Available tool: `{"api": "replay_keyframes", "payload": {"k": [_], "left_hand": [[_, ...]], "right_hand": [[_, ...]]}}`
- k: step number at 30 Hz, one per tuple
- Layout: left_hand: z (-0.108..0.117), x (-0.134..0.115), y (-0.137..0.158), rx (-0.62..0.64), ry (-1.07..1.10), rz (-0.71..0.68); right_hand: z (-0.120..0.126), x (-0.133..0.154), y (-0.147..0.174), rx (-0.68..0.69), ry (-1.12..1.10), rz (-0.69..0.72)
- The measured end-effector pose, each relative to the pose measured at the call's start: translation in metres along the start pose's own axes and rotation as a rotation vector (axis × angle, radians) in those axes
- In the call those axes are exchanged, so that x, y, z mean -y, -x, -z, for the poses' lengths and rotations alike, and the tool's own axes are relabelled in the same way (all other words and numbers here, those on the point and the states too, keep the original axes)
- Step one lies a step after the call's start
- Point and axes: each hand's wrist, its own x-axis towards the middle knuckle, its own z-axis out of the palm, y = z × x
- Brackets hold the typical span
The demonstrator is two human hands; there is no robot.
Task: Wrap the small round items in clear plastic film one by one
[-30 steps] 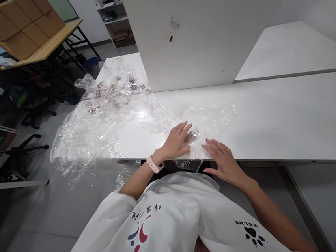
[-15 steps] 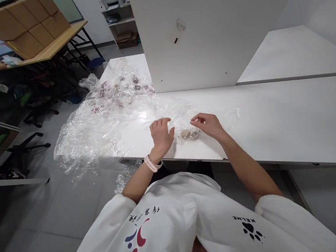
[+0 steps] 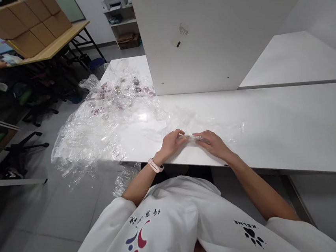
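Observation:
A small bundle (image 3: 192, 138) of clear film around little round items lies near the front edge of the white table (image 3: 275, 127). My left hand (image 3: 170, 145) has its fingers closed on the bundle's left end. From the other side, my right hand (image 3: 213, 143) pinches its right end. The fingers cover most of the items, so their kind cannot be made out. Beyond the hands, a thin sheet of clear plastic film (image 3: 182, 118) spreads flat and wrinkled over the tabletop.
Crumpled clear wrap (image 3: 82, 134) heaps at left and hangs over the table edge. Several small dark reddish pieces (image 3: 136, 85) lie among it. An upright white panel (image 3: 197, 59) stands behind. Far left, a person sits by a desk with cardboard boxes (image 3: 32, 44).
Both hands have come down and together onto the small round items, which lay exposed between them before. The fingers now grip them with film around.

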Motion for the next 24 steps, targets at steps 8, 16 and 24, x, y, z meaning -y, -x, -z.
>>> {"api": "replay_keyframes", "payload": {"k": [8,16,24], "left_hand": [[0.014,-0.027,0.004,-0.110,-0.461,0.033],[0.003,0.014,0.036,-0.049,-0.350,-0.240],[0.035,-0.004,-0.008,-0.014,-0.234,0.134]], "right_hand": [[-0.003,0.023,-0.019,-0.160,0.227,-0.293],[-0.021,0.010,0.002,-0.058,0.263,0.205],[-0.013,0.017,-0.022,-0.082,-0.026,-0.306]]}}
